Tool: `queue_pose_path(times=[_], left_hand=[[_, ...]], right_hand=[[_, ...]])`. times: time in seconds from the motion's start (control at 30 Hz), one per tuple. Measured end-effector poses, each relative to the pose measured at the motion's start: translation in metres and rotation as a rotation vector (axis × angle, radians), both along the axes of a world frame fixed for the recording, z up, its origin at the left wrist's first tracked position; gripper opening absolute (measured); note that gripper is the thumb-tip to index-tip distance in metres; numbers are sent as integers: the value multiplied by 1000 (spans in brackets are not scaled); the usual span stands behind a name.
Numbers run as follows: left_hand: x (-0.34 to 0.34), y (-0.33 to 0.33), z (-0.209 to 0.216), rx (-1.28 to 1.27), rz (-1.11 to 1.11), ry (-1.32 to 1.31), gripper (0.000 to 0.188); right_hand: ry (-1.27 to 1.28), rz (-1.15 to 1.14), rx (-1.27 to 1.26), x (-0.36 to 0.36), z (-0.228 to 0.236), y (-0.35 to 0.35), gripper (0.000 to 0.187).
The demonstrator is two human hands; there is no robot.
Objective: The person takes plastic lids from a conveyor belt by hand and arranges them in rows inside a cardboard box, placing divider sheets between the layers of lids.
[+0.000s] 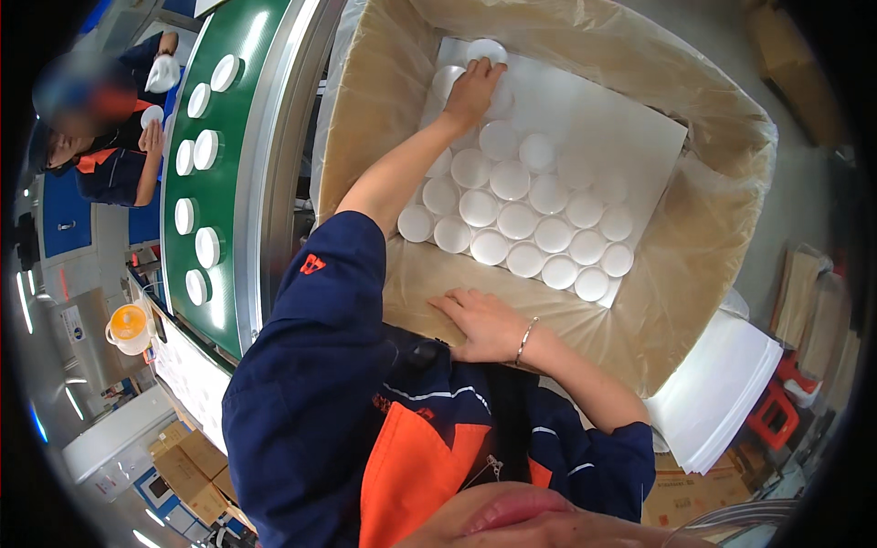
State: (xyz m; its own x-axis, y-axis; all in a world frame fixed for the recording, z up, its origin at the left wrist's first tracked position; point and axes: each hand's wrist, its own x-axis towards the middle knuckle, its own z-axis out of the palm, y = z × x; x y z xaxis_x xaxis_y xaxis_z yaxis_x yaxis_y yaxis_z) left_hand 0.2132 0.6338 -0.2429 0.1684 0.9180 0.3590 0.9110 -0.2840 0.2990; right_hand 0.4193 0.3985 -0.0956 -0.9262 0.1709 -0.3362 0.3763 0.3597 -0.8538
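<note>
My left hand point(473, 89) reaches to the far left part of a cardboard box, its fingertips closed on the edge of a white round cap point(487, 50). Beside it lies another white cap point(448, 82). Nearer to me, many matching caps stand in staggered rows on a white sheet point(630, 137) inside the box; those toward the far right look hazy against the sheet. My right hand point(489, 324) rests with fingers apart on the clear plastic liner point(539, 288) at the box's near edge. It holds nothing, and a bracelet circles its wrist.
Left of the box runs a green conveyor belt point(233, 119) with a metal rail, carrying several white caps. Across it, a co-worker point(114, 155) holds a white cap. A stack of white sheets point(713, 393) lies right of the box. An orange-and-white container point(128, 324) stands lower left.
</note>
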Motion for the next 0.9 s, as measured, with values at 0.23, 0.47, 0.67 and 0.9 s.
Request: queue_pose_path(times=[0.23,0.47,0.67,0.9], left_hand=[[-7,-6,-25,-189,240,-62,55],[-18,-52,-44,-436,315,150,64],[0,-54,28,-620,294,290,64],[-15,-227,179,-461,-140,-90,50]], right_hand=[[29,-10,7,1,-8,-3,72],[5,92,-63,-11,6,5,74],[-77,154,-85,-16,13,0,81],[-238,64,-258,-16,24,-5,82]])
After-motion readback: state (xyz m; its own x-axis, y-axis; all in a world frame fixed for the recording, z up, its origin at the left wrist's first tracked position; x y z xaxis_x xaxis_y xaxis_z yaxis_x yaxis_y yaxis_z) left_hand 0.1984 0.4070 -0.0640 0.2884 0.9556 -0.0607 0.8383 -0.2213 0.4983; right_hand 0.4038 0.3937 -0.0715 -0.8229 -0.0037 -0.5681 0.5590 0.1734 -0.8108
